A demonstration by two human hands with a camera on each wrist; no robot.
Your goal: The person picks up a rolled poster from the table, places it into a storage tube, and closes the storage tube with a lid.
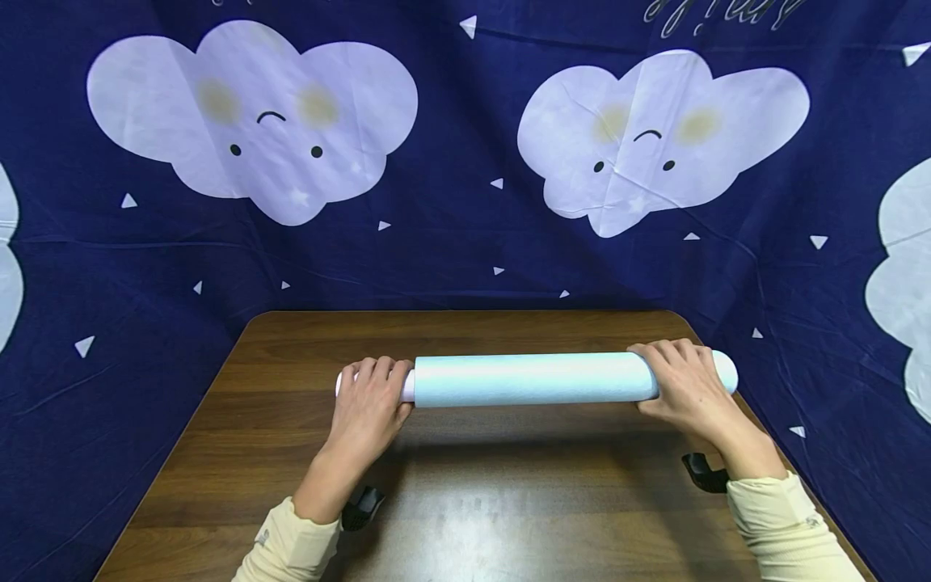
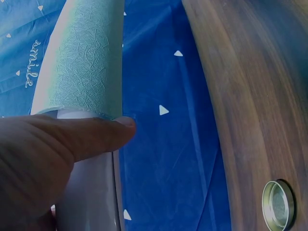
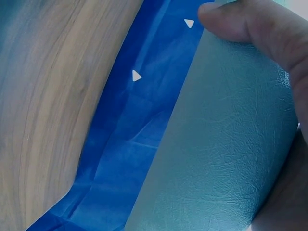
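From the head view, we hold the pale blue roll (image 1: 531, 380) nearly level above the bench (image 1: 211, 461), a long shadow lying below it. Our left hand (image 1: 367, 396) has its fingers clamped round the thinner, whitish inner tube (image 1: 409, 385) that sticks out of the roll's left end; our right hand (image 1: 684, 380) has its fingers clamped over the roll near its right end. To handle this well, we would want both ends at one height, since a tilt could let the inner tube slide. The left wrist view shows our thumb lying across the inner tube at the roll's textured edge; a light thumb there should spare that edge a crease. A metal lid (image 2: 278, 206) sits on the bench, apart from the roll. In the right wrist view, our thumb presses on the grained surface, which probably dents easily, so a firm, even grip without squeezing suits it best.
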